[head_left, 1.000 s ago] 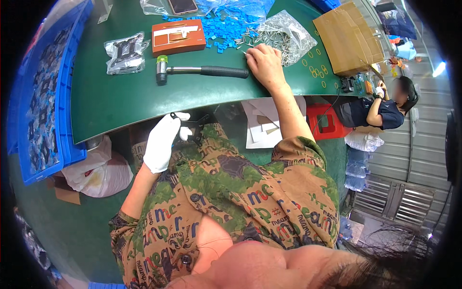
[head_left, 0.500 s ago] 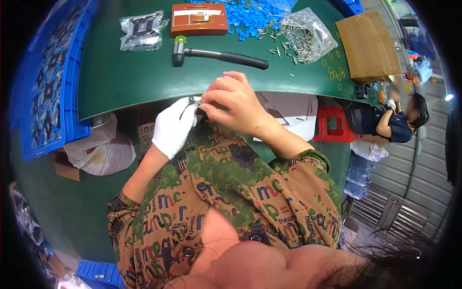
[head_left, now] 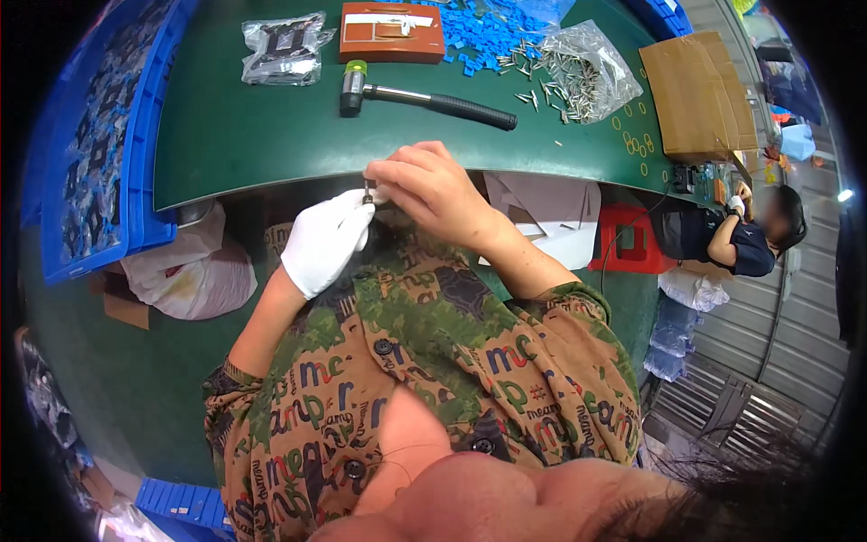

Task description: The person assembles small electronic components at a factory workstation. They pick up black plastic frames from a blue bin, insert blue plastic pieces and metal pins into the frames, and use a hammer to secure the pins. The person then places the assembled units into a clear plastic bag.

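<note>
My left hand [head_left: 325, 239], in a white glove, is closed with its thumb and fingers pinching a small dark part [head_left: 368, 196]. My bare right hand [head_left: 432, 191] meets it from the right, its fingertips pressed together at the part's upper end; what they grip there is mostly hidden. Both hands are just off the near edge of the green table [head_left: 262, 149]. Beyond them lies a mallet [head_left: 465, 110] with a black grip and a green-and-black head. Loose metal pins [head_left: 578, 81] spill out of a clear bag on the right.
An orange-brown block [head_left: 393, 50], a bagged black part [head_left: 287, 50] and a heap of blue pieces [head_left: 488, 36] are at the back. Yellow rings [head_left: 639, 144] lie near a cardboard box [head_left: 700, 95]. A blue crate [head_left: 149, 163] stands left. Another person [head_left: 745, 230] works at far right.
My right fingertips have shifted slightly left and up over the small dark part, which now stands more upright. The whole view has moved a little, so the table things appear farther right.
</note>
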Motion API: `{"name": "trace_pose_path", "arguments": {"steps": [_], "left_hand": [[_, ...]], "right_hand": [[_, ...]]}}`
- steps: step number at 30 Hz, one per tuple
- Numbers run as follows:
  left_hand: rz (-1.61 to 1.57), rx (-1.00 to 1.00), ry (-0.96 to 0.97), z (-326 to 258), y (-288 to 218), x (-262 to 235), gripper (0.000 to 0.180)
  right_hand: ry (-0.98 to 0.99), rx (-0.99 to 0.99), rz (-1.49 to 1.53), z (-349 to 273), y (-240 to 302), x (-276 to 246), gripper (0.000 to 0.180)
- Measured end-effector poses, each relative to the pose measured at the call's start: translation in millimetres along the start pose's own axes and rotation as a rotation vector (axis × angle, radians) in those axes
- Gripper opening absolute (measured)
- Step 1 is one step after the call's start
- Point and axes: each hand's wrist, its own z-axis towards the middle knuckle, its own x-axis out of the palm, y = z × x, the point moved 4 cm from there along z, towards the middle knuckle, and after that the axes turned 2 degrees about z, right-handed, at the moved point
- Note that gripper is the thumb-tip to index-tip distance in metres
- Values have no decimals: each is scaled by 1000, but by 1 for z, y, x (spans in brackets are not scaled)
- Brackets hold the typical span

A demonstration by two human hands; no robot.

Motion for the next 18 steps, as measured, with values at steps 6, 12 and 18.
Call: {"name": "trace_pose_path", "arguments": {"steps": [6,12,18], "left_hand": [[-258,-113,237,-11,5,2,30],[-265,-110,256,-10,6,0,29],[-99,-112,187,-3,7,-8,28]], "right_hand": [[59,-233,-131,-7,1,13,27],[-53,-279,-233,-10,3,15,24],[-135,-144,-131,-12,-5,31,23]]}}
